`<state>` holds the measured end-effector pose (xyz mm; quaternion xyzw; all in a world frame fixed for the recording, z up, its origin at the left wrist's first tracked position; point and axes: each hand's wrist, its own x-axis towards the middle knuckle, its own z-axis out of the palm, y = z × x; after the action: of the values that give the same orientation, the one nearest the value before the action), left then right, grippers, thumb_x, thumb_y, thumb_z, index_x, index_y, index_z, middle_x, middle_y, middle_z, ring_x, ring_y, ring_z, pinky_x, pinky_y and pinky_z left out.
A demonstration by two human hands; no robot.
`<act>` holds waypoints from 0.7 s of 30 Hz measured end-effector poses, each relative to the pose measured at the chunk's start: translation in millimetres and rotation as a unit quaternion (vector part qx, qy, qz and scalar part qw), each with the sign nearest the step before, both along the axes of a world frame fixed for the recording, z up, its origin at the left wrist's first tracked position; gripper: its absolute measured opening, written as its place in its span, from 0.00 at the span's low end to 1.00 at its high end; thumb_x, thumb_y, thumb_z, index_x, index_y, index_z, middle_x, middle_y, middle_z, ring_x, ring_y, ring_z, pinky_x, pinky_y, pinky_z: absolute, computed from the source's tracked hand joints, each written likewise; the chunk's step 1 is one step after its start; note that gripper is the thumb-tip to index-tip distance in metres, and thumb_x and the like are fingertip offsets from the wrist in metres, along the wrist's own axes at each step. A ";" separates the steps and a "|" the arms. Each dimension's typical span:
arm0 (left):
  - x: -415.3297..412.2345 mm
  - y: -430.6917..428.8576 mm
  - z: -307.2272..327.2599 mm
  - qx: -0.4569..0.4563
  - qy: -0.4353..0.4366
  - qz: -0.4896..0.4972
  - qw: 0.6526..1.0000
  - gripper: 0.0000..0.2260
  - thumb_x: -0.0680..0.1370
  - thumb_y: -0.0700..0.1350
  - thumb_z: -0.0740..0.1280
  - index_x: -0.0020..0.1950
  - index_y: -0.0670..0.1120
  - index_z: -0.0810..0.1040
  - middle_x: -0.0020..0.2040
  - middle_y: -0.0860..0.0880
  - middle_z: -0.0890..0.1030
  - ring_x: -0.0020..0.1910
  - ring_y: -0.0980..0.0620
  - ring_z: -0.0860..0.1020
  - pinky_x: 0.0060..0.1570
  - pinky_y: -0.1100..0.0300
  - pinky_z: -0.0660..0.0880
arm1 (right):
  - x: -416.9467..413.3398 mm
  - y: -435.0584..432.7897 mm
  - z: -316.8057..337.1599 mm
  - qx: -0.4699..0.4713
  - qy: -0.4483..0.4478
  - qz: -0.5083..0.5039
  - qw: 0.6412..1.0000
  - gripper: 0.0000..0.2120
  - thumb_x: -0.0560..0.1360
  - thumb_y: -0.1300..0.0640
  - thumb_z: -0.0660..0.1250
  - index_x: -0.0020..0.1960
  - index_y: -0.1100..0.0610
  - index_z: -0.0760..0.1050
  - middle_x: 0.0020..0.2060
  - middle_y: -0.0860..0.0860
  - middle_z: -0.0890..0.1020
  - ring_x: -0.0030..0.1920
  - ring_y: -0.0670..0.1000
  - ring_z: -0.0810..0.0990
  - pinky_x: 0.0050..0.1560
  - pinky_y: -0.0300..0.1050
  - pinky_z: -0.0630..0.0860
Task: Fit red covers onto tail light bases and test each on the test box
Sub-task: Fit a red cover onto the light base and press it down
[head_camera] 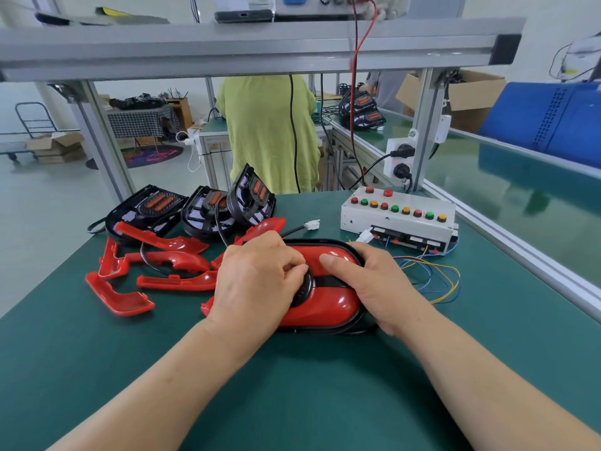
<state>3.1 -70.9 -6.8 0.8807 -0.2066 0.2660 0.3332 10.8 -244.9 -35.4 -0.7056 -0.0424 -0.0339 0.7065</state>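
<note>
left hand (257,281) and right hand (374,284) grip red cover (325,307) on base (325,241).

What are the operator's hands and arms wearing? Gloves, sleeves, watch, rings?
Nothing that shows. The left hand and right hand are bare, with no gloves and no rings visible. The left forearm and right forearm are uncovered down to the bottom edge of the frame: no sleeves, watch, wrist strap or cable.
</note>
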 end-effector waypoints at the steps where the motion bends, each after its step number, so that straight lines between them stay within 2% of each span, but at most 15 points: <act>1: -0.1 0.0 0.2 -0.011 0.017 0.010 1.000 0.04 0.74 0.42 0.74 0.39 0.49 0.85 0.37 0.54 0.76 0.38 0.53 0.75 0.46 0.47 0.74 | -0.4 0.5 -0.1 -0.006 -0.005 -0.003 1.000 0.06 0.71 0.50 0.75 0.47 0.46 0.83 0.43 0.50 0.87 0.43 0.52 0.86 0.46 0.48 0.83; 5: -0.2 0.8 1.5 -0.054 0.071 0.019 0.996 0.06 0.75 0.42 0.73 0.39 0.50 0.84 0.37 0.54 0.75 0.38 0.54 0.75 0.43 0.51 0.75 | -1.4 0.7 0.1 -0.029 -0.015 -0.009 0.999 0.09 0.71 0.50 0.76 0.50 0.49 0.82 0.44 0.49 0.87 0.44 0.52 0.86 0.47 0.50 0.83; 10: -5.0 -1.9 1.9 -0.045 0.067 0.028 0.996 0.07 0.74 0.40 0.71 0.36 0.48 0.80 0.38 0.53 0.75 0.38 0.53 0.76 0.42 0.49 0.75 | -2.1 0.7 2.3 -0.070 -0.022 -0.017 0.997 0.13 0.72 0.50 0.75 0.55 0.51 0.81 0.45 0.49 0.86 0.44 0.50 0.86 0.48 0.50 0.83; 15: -7.3 -8.1 1.9 -0.009 0.038 0.047 0.998 0.07 0.72 0.41 0.70 0.35 0.48 0.75 0.38 0.52 0.73 0.36 0.50 0.74 0.40 0.48 0.75 | -2.7 2.7 2.9 -0.069 -0.030 -0.022 0.997 0.17 0.67 0.46 0.75 0.54 0.50 0.81 0.44 0.47 0.86 0.43 0.47 0.86 0.44 0.44 0.83; 21: -4.4 -8.3 1.4 -0.002 0.035 0.052 0.998 0.07 0.72 0.41 0.70 0.35 0.47 0.75 0.39 0.52 0.73 0.36 0.52 0.73 0.39 0.53 0.73 | -3.3 5.7 0.4 -0.054 -0.031 -0.036 0.997 0.18 0.64 0.43 0.74 0.51 0.49 0.82 0.42 0.45 0.86 0.41 0.45 0.85 0.37 0.36 0.78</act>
<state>-1.3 -79.2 -5.4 0.8981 -0.1478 0.2531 0.3278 7.5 -239.2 -35.0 -0.7427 -0.0407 -0.0790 0.6637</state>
